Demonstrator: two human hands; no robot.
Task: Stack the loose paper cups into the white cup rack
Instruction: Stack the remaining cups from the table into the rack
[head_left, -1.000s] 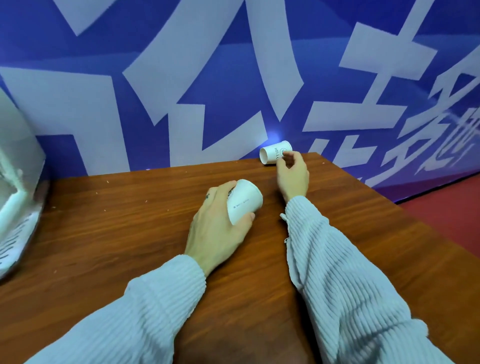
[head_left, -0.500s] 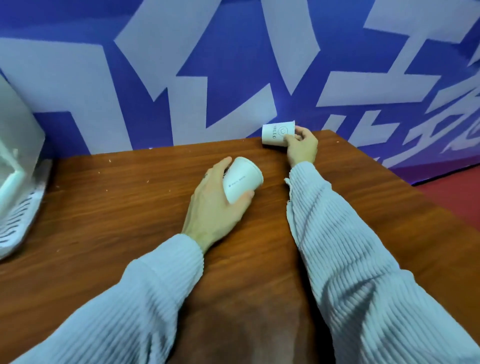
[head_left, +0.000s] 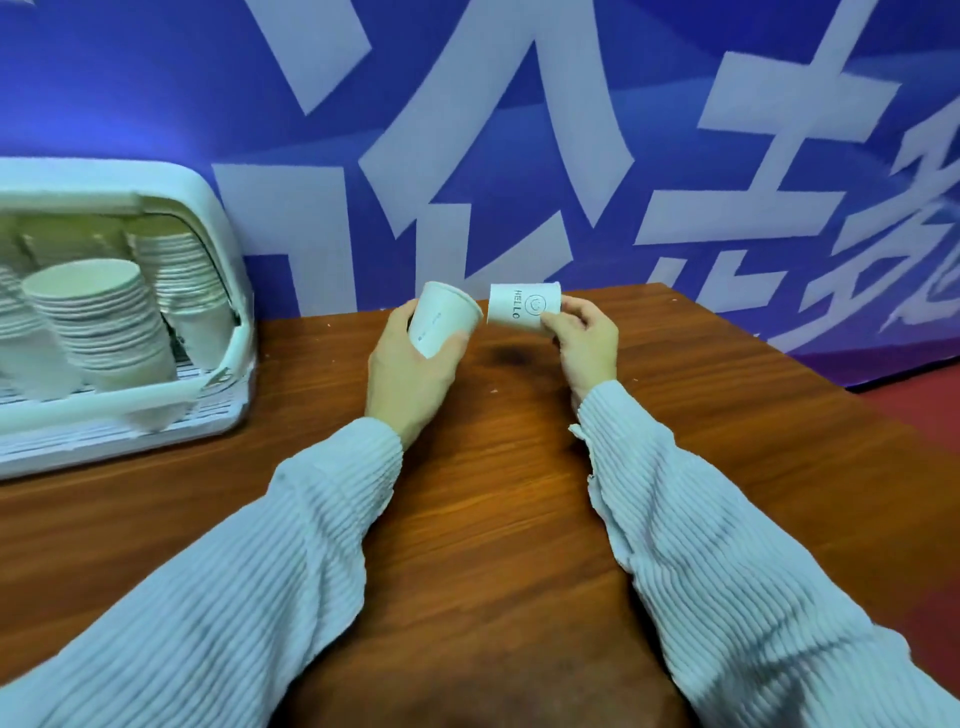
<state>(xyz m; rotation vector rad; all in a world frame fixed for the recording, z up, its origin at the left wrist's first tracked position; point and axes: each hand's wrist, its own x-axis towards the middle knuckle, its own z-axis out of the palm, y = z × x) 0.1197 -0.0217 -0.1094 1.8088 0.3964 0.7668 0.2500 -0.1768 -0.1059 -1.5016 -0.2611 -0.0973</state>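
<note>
Left hand (head_left: 410, 364) is wrapped around a plain paper cup (head_left: 441, 325), thumb on the near side, fingers hidden behind it; the cup tilts with one rim-like end toward two o'clock, and only a faint line of print shows on its wall, too small to read. Right hand (head_left: 584, 343) pinches a second cup, the HELLO cup (head_left: 524, 306), by its right end between thumb and fingertips; that cup lies sideways in the air, a smiley mark and the word HELLO on its side. The two cups sit just beside each other above the bench (head_left: 727, 415), nearly touching at the middle — whether they actually meet, I cannot tell. Which end of the HELLO cup is the mouth is hard to call from here. Both ribbed pale sleeves (head_left: 701, 545) run off the bottom edge.

Out at nine o'clock, the white cup rack (head_left: 228, 270) stands on the wooden bench against the blue banner wall (head_left: 156, 104), cut off by the left edge. Inside it, leaning stacks of paper cups (head_left: 98, 322); the nearest stack tips toward us, another stack behind it, more at the far left blurred and partly cropped. The rack's slatted base shows in front, smeared by blur. Large white characters on the wall run out of frame at top and right. A strip of red floor (head_left: 924, 410) shows at three o'clock beyond the bench's corner.
</note>
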